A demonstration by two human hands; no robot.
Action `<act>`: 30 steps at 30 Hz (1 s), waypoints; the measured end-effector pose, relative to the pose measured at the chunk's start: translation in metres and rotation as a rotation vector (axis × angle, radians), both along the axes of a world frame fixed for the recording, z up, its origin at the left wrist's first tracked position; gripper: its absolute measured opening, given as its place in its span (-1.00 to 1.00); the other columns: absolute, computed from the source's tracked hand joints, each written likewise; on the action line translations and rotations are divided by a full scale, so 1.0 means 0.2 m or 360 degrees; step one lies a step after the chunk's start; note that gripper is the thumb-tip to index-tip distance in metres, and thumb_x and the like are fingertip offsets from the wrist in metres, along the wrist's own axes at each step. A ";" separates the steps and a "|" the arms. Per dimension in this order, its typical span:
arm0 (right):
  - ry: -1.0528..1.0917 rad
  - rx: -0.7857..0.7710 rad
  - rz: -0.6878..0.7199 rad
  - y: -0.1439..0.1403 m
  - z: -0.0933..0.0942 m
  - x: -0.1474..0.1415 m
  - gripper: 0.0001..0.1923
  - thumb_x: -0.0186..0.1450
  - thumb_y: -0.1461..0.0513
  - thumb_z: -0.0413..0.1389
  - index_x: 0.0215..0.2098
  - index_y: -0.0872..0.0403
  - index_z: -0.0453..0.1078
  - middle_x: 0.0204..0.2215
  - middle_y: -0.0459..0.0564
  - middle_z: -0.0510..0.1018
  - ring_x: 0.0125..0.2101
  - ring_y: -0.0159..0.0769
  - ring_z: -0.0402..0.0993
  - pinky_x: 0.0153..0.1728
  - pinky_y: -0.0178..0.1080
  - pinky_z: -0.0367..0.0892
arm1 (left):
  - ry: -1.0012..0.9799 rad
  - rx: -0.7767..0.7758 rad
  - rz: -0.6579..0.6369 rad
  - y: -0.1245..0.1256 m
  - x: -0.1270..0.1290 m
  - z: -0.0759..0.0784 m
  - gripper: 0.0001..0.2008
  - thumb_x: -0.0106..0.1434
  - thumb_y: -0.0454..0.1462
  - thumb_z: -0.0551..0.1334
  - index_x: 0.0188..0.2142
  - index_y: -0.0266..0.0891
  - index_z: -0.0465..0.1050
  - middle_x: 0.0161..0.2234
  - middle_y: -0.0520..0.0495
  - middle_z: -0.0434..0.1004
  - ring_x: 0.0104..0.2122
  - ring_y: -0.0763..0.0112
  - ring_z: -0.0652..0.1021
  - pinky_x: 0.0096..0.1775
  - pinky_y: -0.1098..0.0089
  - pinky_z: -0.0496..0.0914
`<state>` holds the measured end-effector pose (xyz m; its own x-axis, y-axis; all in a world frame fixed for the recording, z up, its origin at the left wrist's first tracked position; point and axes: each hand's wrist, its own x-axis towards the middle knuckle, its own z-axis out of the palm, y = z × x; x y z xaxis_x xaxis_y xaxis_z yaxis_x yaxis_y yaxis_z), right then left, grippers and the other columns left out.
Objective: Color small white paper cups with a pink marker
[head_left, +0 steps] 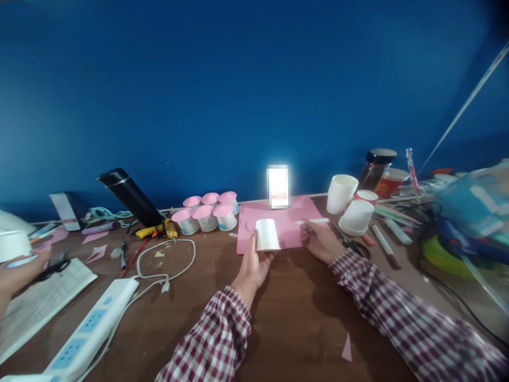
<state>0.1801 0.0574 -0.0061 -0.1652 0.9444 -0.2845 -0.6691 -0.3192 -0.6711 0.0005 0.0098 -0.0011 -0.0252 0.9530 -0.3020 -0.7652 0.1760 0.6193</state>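
My left hand [257, 265] is wrapped around a white paper cup [267, 235], held over the front edge of a pink sheet of paper [250, 212]. To the right, my right hand [320, 240] pinches a slim white pen [314, 221] whose tip points left, toward the cup. The pen and the cup are apart. Behind my hands, the pink sheet lies flat on the brown table [294, 318]. Just beyond my right wrist, dark-handled scissors [360, 248] are partly covered by my sleeve.
Several small cups with pink tops [204, 212] stand left of the sheet. White paper cups [342, 193] are on the right. A power strip [95, 323], cable [193, 254] and black flask [131, 197] lie left. Another person's hand [24, 273] is at the far left.
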 end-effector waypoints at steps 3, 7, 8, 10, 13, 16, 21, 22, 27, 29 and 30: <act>0.0016 -0.0013 -0.0005 0.00 0.00 0.00 -0.95 0.25 0.32 0.12 -0.39 0.10 0.38 -0.61 -0.19 0.41 -0.66 -0.56 0.33 -0.65 -0.52 0.36 | 0.0014 -0.0010 0.0000 0.00 0.00 0.00 -0.69 0.24 -0.13 0.19 -0.09 -0.25 0.40 -0.33 -0.06 0.55 -0.38 0.37 0.55 -0.43 0.42 0.42; 0.0034 -0.0011 -0.0028 -0.02 0.01 0.00 -0.94 0.27 0.32 0.10 -0.38 0.11 0.38 -0.61 -0.18 0.41 -0.65 -0.57 0.33 -0.63 -0.53 0.35 | 0.0035 0.0005 -0.0045 -0.01 0.00 0.01 -0.67 0.23 -0.12 0.20 -0.09 -0.26 0.40 -0.34 -0.08 0.56 -0.39 0.37 0.56 -0.44 0.44 0.42; 0.0033 -0.0006 -0.0037 -0.02 0.01 0.00 -0.94 0.27 0.33 0.09 -0.38 0.11 0.39 -0.61 -0.18 0.41 -0.65 -0.57 0.33 -0.63 -0.53 0.35 | 0.0040 0.0008 -0.0054 -0.01 0.00 0.01 -0.66 0.23 -0.11 0.20 -0.08 -0.27 0.39 -0.33 -0.09 0.56 -0.39 0.36 0.56 -0.44 0.43 0.42; 0.0019 0.0009 -0.0058 -0.03 0.01 0.00 -0.95 0.26 0.33 0.10 -0.36 0.11 0.39 -0.60 -0.17 0.42 -0.64 -0.56 0.34 -0.62 -0.52 0.37 | 0.0039 0.0014 -0.0060 -0.01 0.00 0.01 -0.64 0.22 -0.11 0.20 -0.07 -0.27 0.38 -0.33 -0.10 0.56 -0.38 0.35 0.57 -0.43 0.43 0.42; -0.0032 0.0057 -0.0122 -0.04 0.01 -0.02 -0.98 0.23 0.33 0.14 -0.36 0.10 0.38 -0.59 -0.17 0.43 -0.63 -0.56 0.35 -0.62 -0.52 0.37 | 0.0017 0.0012 -0.0060 0.00 0.00 0.01 -0.64 0.23 -0.10 0.20 -0.06 -0.26 0.38 -0.32 -0.09 0.56 -0.37 0.34 0.57 -0.41 0.41 0.43; -0.0111 0.0139 -0.0223 -0.04 0.01 -0.03 -0.88 0.21 0.26 0.17 -0.45 0.08 0.32 -0.64 -0.21 0.38 -0.68 -0.57 0.29 -0.68 -0.53 0.31 | -0.0013 0.0010 -0.0055 0.00 0.00 0.00 -0.67 0.24 -0.11 0.19 -0.08 -0.24 0.38 -0.34 -0.06 0.55 -0.41 0.39 0.55 -0.42 0.43 0.43; -0.0357 0.0296 -0.0318 -0.03 0.02 -0.05 -0.77 0.19 0.15 0.17 -0.51 0.07 0.26 -0.65 -0.18 0.38 -0.68 -0.52 0.28 -0.71 -0.47 0.28 | -0.0056 -0.0005 -0.0043 0.02 0.00 0.00 -0.72 0.26 -0.13 0.17 -0.12 -0.24 0.39 -0.37 -0.04 0.54 -0.44 0.42 0.54 -0.43 0.43 0.43; -0.0431 0.0336 -0.0334 -0.03 0.03 -0.05 -0.79 0.18 0.14 0.18 -0.49 0.07 0.28 -0.62 -0.16 0.42 -0.65 -0.50 0.32 -0.68 -0.45 0.32 | -0.0056 -0.0009 -0.0040 0.02 0.00 0.00 -0.72 0.26 -0.13 0.17 -0.13 -0.25 0.39 -0.37 -0.04 0.54 -0.44 0.42 0.54 -0.43 0.43 0.43; -0.0923 0.0583 -0.0527 0.07 0.08 -0.08 -0.83 0.20 0.12 0.12 -0.37 0.06 0.35 -0.52 -0.12 0.47 -0.54 -0.42 0.40 -0.52 -0.35 0.37 | -0.0086 0.0056 -0.0073 0.01 0.00 0.01 -0.73 0.30 -0.14 0.12 -0.12 -0.27 0.40 -0.34 -0.06 0.54 -0.41 0.41 0.54 -0.37 0.39 0.45; -0.1191 0.0684 -0.0672 0.14 0.10 -0.10 -0.83 0.23 0.13 0.05 -0.29 0.05 0.37 -0.51 -0.12 0.45 -0.52 -0.40 0.38 -0.50 -0.35 0.33 | -0.0090 0.0077 -0.0085 0.00 0.00 0.02 -0.73 0.30 -0.15 0.13 -0.12 -0.27 0.40 -0.35 -0.04 0.54 -0.41 0.42 0.54 -0.36 0.40 0.44; -0.1345 0.0724 -0.0739 0.17 0.11 -0.10 -0.82 0.23 0.15 0.04 -0.26 0.06 0.37 -0.52 -0.12 0.45 -0.51 -0.38 0.38 -0.48 -0.34 0.32 | -0.0085 0.0069 -0.0077 0.00 0.00 0.02 -0.73 0.29 -0.15 0.14 -0.12 -0.26 0.40 -0.37 -0.02 0.53 -0.42 0.43 0.53 -0.38 0.41 0.44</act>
